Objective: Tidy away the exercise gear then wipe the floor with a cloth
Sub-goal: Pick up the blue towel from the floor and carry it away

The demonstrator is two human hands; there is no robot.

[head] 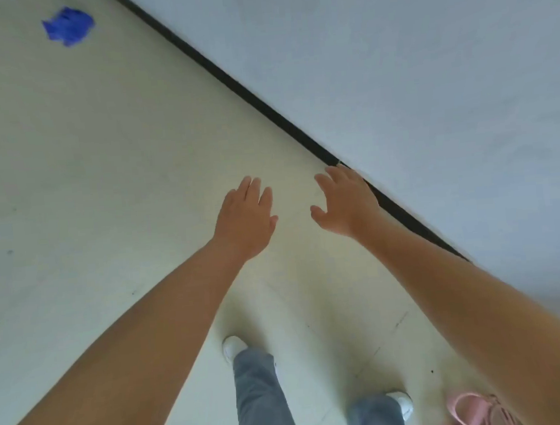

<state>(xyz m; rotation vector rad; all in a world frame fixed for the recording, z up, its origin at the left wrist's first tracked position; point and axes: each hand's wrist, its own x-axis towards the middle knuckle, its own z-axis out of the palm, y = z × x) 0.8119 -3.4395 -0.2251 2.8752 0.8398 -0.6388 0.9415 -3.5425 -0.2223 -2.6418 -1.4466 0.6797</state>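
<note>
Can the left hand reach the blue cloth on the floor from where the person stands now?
Probably not: the blue cloth lies far ahead of the empty left hand. Bare floor between; a step forward seems needed.

Crumpled blue cloth (68, 26) on floor (67, 162); pink gear (472, 412) beside foot

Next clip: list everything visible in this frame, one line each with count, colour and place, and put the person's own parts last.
cloth: 1, blue, crumpled on the floor, far upper left
pink item: 1, pink, on the floor at the bottom right edge, partly hidden by the right arm; too cut off to identify
floor: pale cream
wall: light grey-white, upper right
skirting strip: 1, black, where floor meets wall
shoes: 2, white
trousers: grey
left hand: open, empty
right hand: open, empty
</note>
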